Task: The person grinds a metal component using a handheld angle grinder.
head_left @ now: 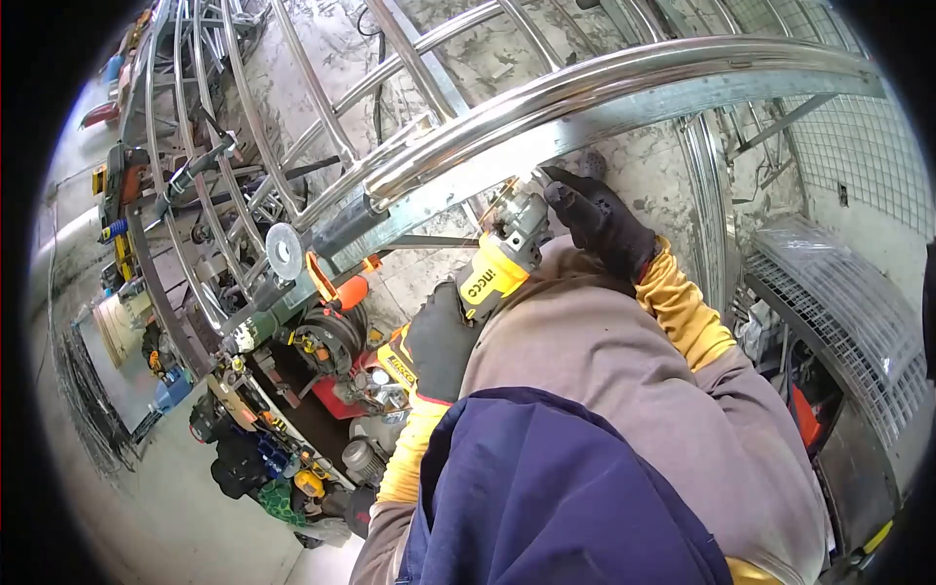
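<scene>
Here, both hands wear black gloves and hold a yellow grinder (499,261): the left hand (441,343) is closed around its body, and the right hand (597,219) is closed around its front end. The grinder's head is pressed up against the rail (624,83), a shiny curved metal frame just above the hands. Another grinder (283,292) rests on the frame to the left of the left hand, well apart from it.
</scene>
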### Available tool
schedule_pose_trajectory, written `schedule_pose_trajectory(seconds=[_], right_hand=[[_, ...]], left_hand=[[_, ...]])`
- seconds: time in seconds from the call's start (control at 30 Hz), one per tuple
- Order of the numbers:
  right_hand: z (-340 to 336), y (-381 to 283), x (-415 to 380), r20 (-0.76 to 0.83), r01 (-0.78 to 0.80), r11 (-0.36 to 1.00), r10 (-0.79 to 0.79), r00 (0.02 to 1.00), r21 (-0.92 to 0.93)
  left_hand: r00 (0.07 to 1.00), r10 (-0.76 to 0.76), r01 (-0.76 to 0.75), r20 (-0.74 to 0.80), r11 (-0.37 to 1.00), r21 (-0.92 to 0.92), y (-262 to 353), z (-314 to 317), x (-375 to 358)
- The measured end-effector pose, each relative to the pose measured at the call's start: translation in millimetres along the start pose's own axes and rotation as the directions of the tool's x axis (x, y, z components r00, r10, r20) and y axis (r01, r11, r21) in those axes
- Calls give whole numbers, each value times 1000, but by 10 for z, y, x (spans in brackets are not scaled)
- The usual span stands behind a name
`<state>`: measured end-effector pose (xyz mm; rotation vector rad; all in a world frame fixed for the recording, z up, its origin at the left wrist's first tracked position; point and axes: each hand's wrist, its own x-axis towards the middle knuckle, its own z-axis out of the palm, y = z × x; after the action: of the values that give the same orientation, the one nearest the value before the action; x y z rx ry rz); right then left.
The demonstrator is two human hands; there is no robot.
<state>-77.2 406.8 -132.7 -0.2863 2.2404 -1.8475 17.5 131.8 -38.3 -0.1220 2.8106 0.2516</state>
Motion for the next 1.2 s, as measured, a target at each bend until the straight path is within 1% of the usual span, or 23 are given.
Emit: schedule_pose_trajectory(seconds=[0.03, 0.07, 0.13, 0.17, 0.23, 0.27, 0.3, 0.33, 0.37, 0.43, 0.47, 0.53, 0.77, 0.8, 0.83, 0.87, 0.93, 0.97, 1.03, 1.07, 1.13, 1.17, 1.2], right_hand=[[11, 77, -5, -20, 291, 934, -302, 953, -206], [17, 148, -35, -21, 291, 934, -302, 953, -207], [8, 54, -26, 20, 151, 984, -150, 988, -98], [-9, -1, -19, 19, 152, 984, -150, 988, -99], [-43, -99, -2, 87, -185, 979, 178, 980, 82], [-23, -9, -8, 87, -185, 979, 178, 980, 82], [7, 80, 7, 44, 7, 1000, -7, 999, -1], [24, 155, 6, 18, 195, 977, -194, 981, -91], [25, 221, -27, 18, 195, 977, -194, 981, -91], [-2, 104, -31, 56, 31, 999, -33, 998, 40], [-13, 58, -29, 56, 31, 999, -33, 998, 40], [-25, -3, -23, 82, -87, 991, 79, 994, 104], [7, 21, -33, 61, 10, 997, -15, 998, 81], [-6, -116, -16, 73, -188, 963, 177, 982, 194], [-14, -190, -5, 107, -373, 878, 357, 928, 299], [-12, -156, -12, 106, -371, 879, 356, 929, 300], [0, -17, -38, 85, -168, 972, 156, 984, 162], [11, 36, -40, 84, -167, 973, 155, 984, 162], [30, 140, -53, 40, -4, 998, 2, 999, 59], [19, 41, -35, 39, -4, 998, 2, 999, 60], [-5, -149, -14, 80, -325, 914, 315, 946, 244], [1, -86, -21, 80, -325, 914, 315, 946, 244], [4, -45, -7, 68, -188, 965, 178, 982, 182]], left_hand=[[1000, -16, 16, 7, 1000, 17, 8, -8, 4], [1000, -15, 15, 7, 1000, 17, 2, 0, 7], [1000, -1, 1, -9, 999, -34, -7, 13, 20], [1000, 0, 0, -10, 999, -34, 3, 2, 17], [999, -31, 31, 17, 999, -18, 53, -51, 10], [999, -31, 31, 17, 999, -18, 36, -43, 11], [999, -23, 23, 28, 1000, -18, 11, -29, 15], [999, -15, 15, 40, 1000, -17, 0, -24, 17], [999, -15, 16, 40, 1000, -17, 1, -27, 10], [998, -24, 24, 53, 1000, 3, 30, -69, 2], [998, -24, 24, 53, 1000, 4, 17, -52, 0], [1000, -12, 12, 24, 1000, 0, -26, 0, -4], [999, -18, 18, 31, 1000, -4, -11, -8, -2], [1000, -18, 18, 25, 1000, 2, -10, -2, -6], [1000, -17, 17, 19, 1000, 9, -8, -2, -6], [1000, -16, 16, 18, 1000, 9, -4, -9, -1], [996, -57, 52, 74, 997, 58, 6, -25, 12], [996, -56, 52, 73, 997, 59, -4, -15, 9], [1000, 0, 0, 12, 999, 43, -44, 33, -6], [1000, 0, -1, 12, 999, 44, -63, 52, -6], [1000, -10, 8, 25, 997, 78, -89, 75, -5], [1000, -10, 8, 25, 997, 79, -79, 61, -2], [997, -39, 33, 69, 996, 88, -48, 23, 5]])
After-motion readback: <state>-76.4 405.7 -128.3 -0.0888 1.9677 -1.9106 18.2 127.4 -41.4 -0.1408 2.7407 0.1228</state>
